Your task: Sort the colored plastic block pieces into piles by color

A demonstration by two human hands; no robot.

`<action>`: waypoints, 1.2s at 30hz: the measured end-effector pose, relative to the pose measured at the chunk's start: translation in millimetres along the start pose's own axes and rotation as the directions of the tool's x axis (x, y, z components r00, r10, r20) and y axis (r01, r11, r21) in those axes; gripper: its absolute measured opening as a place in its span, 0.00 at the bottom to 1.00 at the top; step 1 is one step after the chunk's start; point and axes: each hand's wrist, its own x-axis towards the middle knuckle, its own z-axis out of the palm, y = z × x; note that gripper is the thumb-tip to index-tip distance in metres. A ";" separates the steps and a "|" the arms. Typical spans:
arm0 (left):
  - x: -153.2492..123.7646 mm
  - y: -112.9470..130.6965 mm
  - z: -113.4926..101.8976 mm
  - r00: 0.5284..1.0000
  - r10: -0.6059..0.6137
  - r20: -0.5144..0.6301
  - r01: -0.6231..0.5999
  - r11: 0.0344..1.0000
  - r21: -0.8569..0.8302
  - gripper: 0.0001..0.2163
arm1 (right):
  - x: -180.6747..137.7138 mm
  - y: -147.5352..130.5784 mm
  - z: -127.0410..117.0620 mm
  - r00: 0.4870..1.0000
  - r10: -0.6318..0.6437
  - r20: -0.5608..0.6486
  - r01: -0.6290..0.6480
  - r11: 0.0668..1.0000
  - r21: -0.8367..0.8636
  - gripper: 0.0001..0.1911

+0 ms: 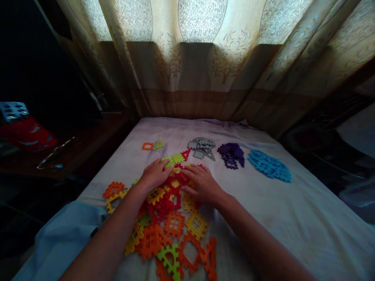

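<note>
A mixed heap of interlocking plastic tiles [172, 226], red, orange, yellow and green, lies on the bed sheet [293, 210] in front of me. My left hand [154, 175] rests on the heap's far edge, fingers curled over a green tile [175, 159]. My right hand [202, 184] lies palm down on red and yellow tiles, fingers spread toward the left hand. Farther back sit sorted piles: grey tiles [202, 147], purple tiles [232, 154] and blue tiles [269, 165].
An orange tile [147, 146] and a green triangle tile [158, 145] lie apart at the back left. Patterned curtains [199, 58] hang behind the bed. A dark side table [88, 144] with a red toy car [27, 134] stands at left. Blue cloth [61, 238] covers the near left corner.
</note>
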 end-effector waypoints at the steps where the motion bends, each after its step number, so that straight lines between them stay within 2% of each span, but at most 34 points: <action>1: -7.5 -1.0 -3.8 1.000 0.023 -0.013 -0.023 1.000 -0.008 0.24 | -7.8 3.0 -1.7 0.999 0.011 -0.039 -0.011 1.000 -0.007 0.28; 4: -27.6 -19.6 -22.3 0.998 -0.032 -0.053 0.033 0.999 0.016 0.25 | -36.0 15.6 0.1 0.985 0.056 -0.166 -0.061 0.998 -0.023 0.23; 7: -48.6 -44.8 -35.6 0.952 -0.277 -0.126 0.292 0.949 0.120 0.26 | -65.3 27.4 12.3 0.962 0.133 -0.238 -0.139 0.990 -0.010 0.21; 8: -56.0 -49.4 -36.0 0.934 -0.336 -0.123 0.351 0.926 0.141 0.26 | -73.4 29.6 17.4 0.955 0.161 -0.250 -0.167 0.986 -0.001 0.21; 10: -70.1 -48.3 -30.9 0.920 -0.379 -0.095 0.390 0.907 0.159 0.27 | -85.8 30.0 26.4 0.943 0.198 -0.267 -0.201 0.979 0.017 0.21; 14: -90.3 -12.6 -11.4 0.946 -0.311 -0.086 0.320 0.941 0.109 0.27 | -97.8 20.7 31.7 0.926 0.243 -0.289 -0.226 0.970 0.092 0.22; 17: -107.3 16.9 -2.1 0.957 -0.255 -0.141 0.262 0.964 0.032 0.27 | -107.6 12.8 26.0 0.889 0.317 -0.331 -0.271 0.946 0.178 0.22; 19: -127.3 28.0 1.7 0.966 -0.187 -0.178 0.193 0.981 0.019 0.29 | -119.6 6.4 21.9 0.859 0.342 -0.381 -0.272 0.935 0.226 0.21; 22: -169.9 32.2 9.5 0.990 -0.026 -0.138 0.034 0.998 0.055 0.33 | -143.1 -10.6 20.4 0.842 0.330 -0.427 -0.229 0.935 0.271 0.16; 24: -198.1 31.1 16.7 0.992 0.099 -0.079 -0.091 0.991 0.100 0.38 | -157.5 -27.2 22.9 0.860 0.301 -0.412 -0.195 0.940 0.280 0.14; 26: -217.7 30.4 23.7 0.984 0.169 -0.053 -0.161 0.977 0.140 0.39 | -167.8 -45.1 26.7 0.893 0.260 -0.367 -0.169 0.950 0.262 0.14; 28: -225.5 31.2 28.5 0.982 0.170 -0.086 -0.154 0.975 0.161 0.35 | -173.7 -60.2 30.0 0.922 0.222 -0.318 -0.159 0.964 0.212 0.16; 31: -222.6 33.7 30.5 0.973 0.107 -0.204 -0.076 0.985 0.153 0.30 | -179.5 -70.1 31.5 0.940 0.201 -0.275 -0.169 0.976 0.134 0.23; 33: -219.6 33.7 29.3 0.957 0.094 -0.274 -0.061 0.990 0.128 0.28 | -185.3 -67.1 30.1 0.937 0.204 -0.283 -0.178 0.977 0.115 0.23; 36: -220.8 29.5 26.7 0.932 0.126 -0.340 -0.107 0.992 0.073 0.24 | -197.9 -54.0 26.7 0.932 0.181 -0.315 -0.153 0.982 0.112 0.20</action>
